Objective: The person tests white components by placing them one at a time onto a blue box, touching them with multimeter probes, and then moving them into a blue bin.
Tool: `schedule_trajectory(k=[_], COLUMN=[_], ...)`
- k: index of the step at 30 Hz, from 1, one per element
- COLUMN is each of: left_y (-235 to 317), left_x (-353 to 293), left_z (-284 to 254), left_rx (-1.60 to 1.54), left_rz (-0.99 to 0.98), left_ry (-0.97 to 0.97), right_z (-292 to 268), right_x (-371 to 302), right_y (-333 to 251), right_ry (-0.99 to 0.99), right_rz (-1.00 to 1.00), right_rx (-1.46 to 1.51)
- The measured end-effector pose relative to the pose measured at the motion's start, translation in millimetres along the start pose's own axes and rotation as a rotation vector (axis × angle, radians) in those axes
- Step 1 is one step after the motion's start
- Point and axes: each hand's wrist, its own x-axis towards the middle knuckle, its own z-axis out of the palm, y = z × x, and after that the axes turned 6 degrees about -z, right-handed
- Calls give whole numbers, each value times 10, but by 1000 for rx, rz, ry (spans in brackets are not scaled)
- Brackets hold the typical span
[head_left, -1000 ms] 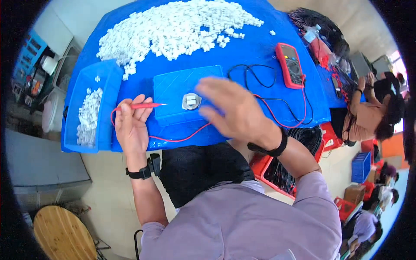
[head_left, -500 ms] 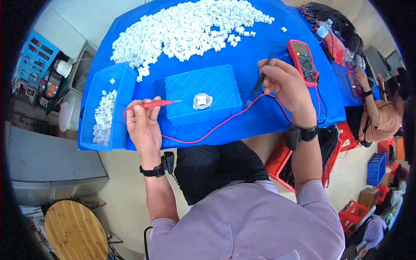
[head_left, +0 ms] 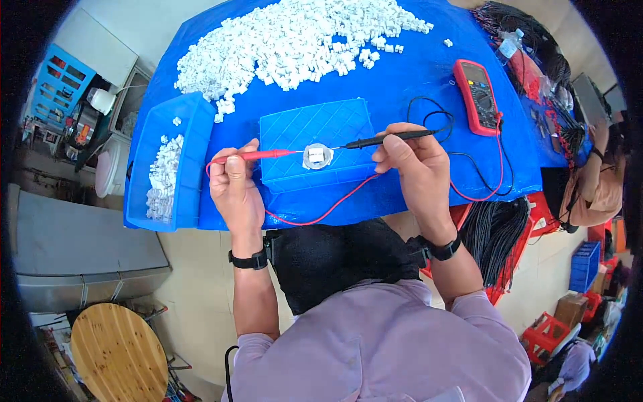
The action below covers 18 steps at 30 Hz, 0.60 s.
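Our left hand (head_left: 238, 194) pinches the red probe (head_left: 260, 155) and our right hand (head_left: 422, 173) the black probe (head_left: 378, 140), tips pointing toward the white block (head_left: 316, 155) on a pale disc (head_left: 326, 161) atop the blue box (head_left: 289, 179), mid-frame. A probe pressed unevenly could skid off or nudge the block. Both forearms (head_left: 256, 301) rise from the lower edge, wrists angled inward.

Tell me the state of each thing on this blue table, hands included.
Left hand: closed on the red probe.
Right hand: closed on the black probe.
Both probes: pointed at the round holder, contact unclear.
Round holder: resting on the blue box, white piece in its middle.
Blue box: lattice face up.
Meter: lying face up, reading illegible.
Blue bin: open, part-filled with white pieces.
White pile: loose, heaped.
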Motion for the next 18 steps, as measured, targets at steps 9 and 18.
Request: schedule_trajectory(k=[9,18], left_y=[14,8], left_x=[-2,-1], left_z=[56,34], left_rx=[7,9], left_rz=[-7,0], left_ry=[-1,1], right_z=[70,110], right_x=[-33,-56], right_y=[-14,8], right_ry=[-34,-6], right_rz=[-29,-17], right_rx=[-123,-140])
